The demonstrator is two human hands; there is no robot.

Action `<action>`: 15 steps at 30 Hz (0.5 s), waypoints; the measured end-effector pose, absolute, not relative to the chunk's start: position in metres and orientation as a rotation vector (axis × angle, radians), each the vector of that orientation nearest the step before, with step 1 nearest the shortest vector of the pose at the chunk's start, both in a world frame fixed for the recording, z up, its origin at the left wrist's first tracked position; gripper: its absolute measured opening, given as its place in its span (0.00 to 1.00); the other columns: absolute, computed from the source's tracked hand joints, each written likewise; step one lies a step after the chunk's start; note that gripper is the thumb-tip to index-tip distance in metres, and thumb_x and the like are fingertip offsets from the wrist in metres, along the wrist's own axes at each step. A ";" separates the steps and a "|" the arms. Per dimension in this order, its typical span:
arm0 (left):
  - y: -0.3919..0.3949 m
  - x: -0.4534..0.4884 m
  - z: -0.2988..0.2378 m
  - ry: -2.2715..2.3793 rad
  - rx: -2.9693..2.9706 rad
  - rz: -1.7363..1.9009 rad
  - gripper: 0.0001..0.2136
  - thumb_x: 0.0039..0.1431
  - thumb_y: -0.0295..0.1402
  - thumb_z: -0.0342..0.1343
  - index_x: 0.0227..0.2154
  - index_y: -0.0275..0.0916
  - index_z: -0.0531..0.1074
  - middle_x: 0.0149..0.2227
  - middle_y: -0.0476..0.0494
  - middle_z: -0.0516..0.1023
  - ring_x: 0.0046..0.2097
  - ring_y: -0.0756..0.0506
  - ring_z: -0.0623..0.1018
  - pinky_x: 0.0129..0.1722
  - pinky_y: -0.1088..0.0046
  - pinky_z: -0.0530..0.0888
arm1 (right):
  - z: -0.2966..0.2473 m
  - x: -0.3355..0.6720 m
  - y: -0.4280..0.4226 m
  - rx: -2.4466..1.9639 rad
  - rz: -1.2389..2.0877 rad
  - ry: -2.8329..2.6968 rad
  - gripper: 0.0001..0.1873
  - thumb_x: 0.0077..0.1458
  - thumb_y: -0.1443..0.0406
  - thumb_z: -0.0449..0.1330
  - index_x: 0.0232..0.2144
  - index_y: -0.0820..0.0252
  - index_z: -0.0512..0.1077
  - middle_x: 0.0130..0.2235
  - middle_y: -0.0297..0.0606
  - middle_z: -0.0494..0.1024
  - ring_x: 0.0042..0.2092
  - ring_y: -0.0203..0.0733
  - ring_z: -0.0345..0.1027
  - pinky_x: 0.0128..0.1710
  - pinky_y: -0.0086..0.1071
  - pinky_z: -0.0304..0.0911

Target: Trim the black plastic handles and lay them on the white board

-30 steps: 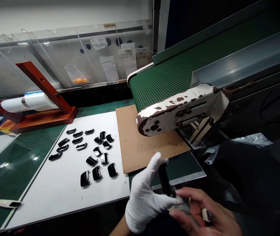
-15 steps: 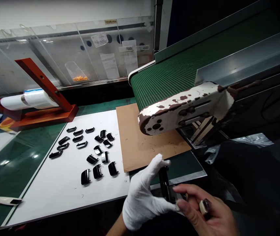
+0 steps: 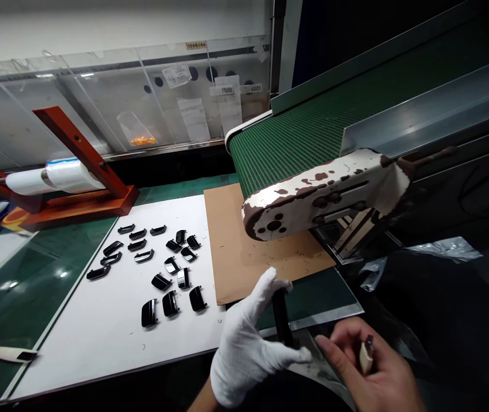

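My left hand [image 3: 246,346], in a white glove, grips a glossy black plastic piece [image 3: 282,317] by its ends between thumb and fingers, just off the table's front edge. Bare and curled, my right hand [image 3: 375,366] holds a slim cream-handled tool [image 3: 366,353] with a dark end; its working tip is hidden. A small gap separates this hand from the piece. Several similar black plastic pieces [image 3: 170,303] lie in loose rows on the white sheet [image 3: 98,337]. Another cream tool with a dark end [image 3: 10,353] rests at the table's left.
A green conveyor belt [image 3: 287,149] slopes down over brown cardboard [image 3: 231,269] dotted with small curved scraps. Back left, a red-orange stand [image 3: 83,154] carries rolls of clear film [image 3: 70,174]. Behind it stands a clear panel [image 3: 162,109]. Dark plastic sheeting [image 3: 445,309] lies at the right.
My right hand has drawn away from the black piece, slightly to the right. The left hand keeps its grip and has shifted slightly left, the piece now turned darker side up.
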State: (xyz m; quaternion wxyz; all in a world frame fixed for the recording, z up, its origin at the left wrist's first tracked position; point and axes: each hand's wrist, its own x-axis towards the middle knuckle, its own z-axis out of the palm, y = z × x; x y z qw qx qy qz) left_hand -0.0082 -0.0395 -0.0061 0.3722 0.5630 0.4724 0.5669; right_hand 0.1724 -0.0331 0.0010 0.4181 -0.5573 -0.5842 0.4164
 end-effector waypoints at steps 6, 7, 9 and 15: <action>-0.036 -0.011 -0.003 1.323 1.630 1.369 0.42 0.49 0.50 0.65 0.64 0.44 0.54 0.52 0.40 0.74 0.54 0.41 0.75 0.58 0.66 0.70 | 0.002 0.176 -0.034 -1.258 0.695 -1.596 0.07 0.54 0.55 0.63 0.31 0.46 0.79 0.33 0.29 0.82 0.31 0.38 0.76 0.25 0.23 0.69; -0.036 -0.011 -0.003 1.358 1.708 1.346 0.42 0.50 0.48 0.66 0.65 0.46 0.53 0.53 0.41 0.74 0.53 0.42 0.75 0.57 0.66 0.71 | 0.004 0.174 -0.035 -1.215 0.680 -1.635 0.06 0.54 0.56 0.64 0.34 0.45 0.79 0.35 0.28 0.82 0.31 0.37 0.77 0.27 0.22 0.70; -0.036 -0.011 0.000 1.409 1.866 1.289 0.43 0.51 0.45 0.66 0.65 0.51 0.49 0.54 0.43 0.74 0.53 0.42 0.76 0.56 0.68 0.72 | 0.007 0.170 -0.036 -1.121 0.676 -1.736 0.06 0.54 0.59 0.64 0.37 0.46 0.78 0.36 0.28 0.83 0.32 0.36 0.77 0.28 0.21 0.71; -0.036 -0.011 0.003 1.490 2.108 1.219 0.44 0.53 0.47 0.64 0.67 0.52 0.43 0.56 0.41 0.72 0.55 0.39 0.75 0.56 0.63 0.73 | 0.008 0.161 -0.034 -1.275 0.946 -1.560 0.07 0.53 0.58 0.64 0.29 0.50 0.81 0.31 0.34 0.83 0.33 0.42 0.78 0.31 0.24 0.71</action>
